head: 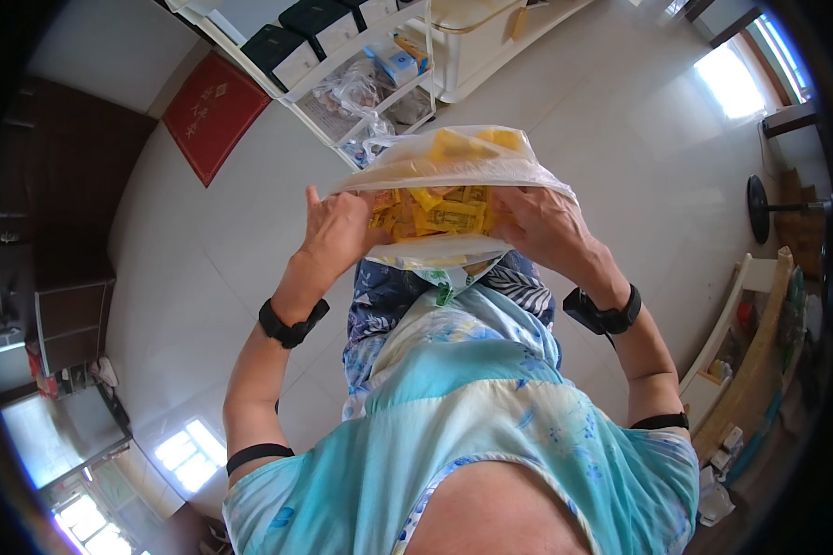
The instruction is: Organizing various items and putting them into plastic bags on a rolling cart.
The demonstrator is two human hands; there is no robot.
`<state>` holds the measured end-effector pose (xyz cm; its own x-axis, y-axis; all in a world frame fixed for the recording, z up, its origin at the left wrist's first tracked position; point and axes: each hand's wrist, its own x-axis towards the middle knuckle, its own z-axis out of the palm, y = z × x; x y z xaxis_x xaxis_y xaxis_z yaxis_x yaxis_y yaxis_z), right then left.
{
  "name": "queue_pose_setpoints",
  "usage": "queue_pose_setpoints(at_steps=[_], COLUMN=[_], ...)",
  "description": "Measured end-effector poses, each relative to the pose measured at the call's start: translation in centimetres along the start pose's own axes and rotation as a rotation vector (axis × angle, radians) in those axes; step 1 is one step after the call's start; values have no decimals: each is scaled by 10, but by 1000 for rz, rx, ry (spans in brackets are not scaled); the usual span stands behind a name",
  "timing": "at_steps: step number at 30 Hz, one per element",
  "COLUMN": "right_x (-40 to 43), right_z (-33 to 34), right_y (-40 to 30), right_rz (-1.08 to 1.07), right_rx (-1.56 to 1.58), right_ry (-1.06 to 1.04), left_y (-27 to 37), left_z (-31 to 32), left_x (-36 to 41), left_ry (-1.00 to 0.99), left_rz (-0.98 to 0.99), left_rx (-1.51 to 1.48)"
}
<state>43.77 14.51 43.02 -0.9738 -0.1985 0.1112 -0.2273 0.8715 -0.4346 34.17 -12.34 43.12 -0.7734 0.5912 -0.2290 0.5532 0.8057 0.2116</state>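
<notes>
Between my two hands a thin white plastic bag (451, 171) is spread wide, its mouth facing me above my lap. Inside lie several small yellow packets (451, 216) bearing print. My left hand (340, 225) grips the bag's left edge, its thumb at the opening and a fingertip pointing up outside. My right hand (545, 222) holds the right edge, with its fingers partly inside the mouth and partly hidden by the plastic. A piece of the bag with a green print (444, 288) hangs below, against my clothes.
Beyond the bag stands a white shelf rack (361, 132) with black boxes (281, 55) and plastic bags. Left of it a red mat (215, 114) lies on the tiled floor (173, 229). A white cabinet (458, 52) is at the top, and a wood-topped unit (746, 374) at the right.
</notes>
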Motion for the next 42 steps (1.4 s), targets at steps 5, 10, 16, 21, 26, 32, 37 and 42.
queue_pose_setpoints(at_steps=[5,10,16,21,26,32,37,42], right_x=[4,15,33,39,43,46,55,56], right_z=[1,9,18,22,34,36,23,20], right_y=[-10,-13,-19,-16,-6,-8,-1,1], right_rz=[-24,-1,-116,-90,102,174,326,308], right_rx=[-23,15,136,219,281,399,585,708], right_ry=[45,-62,-2,-47,-63,0,-95,-37], left_y=[-9,-10,-12,7,16,9,4,13], left_z=[3,12,-7,-17,-10,-15,-26,-15], left_x=[10,14,21,32,44,42,38,32], left_ry=[37,137,326,148,65,93,59,121], left_rz=[23,59,131,260,215,254,301,417], left_rx=[-42,3,-258,-742,-757,-713,-653,-308])
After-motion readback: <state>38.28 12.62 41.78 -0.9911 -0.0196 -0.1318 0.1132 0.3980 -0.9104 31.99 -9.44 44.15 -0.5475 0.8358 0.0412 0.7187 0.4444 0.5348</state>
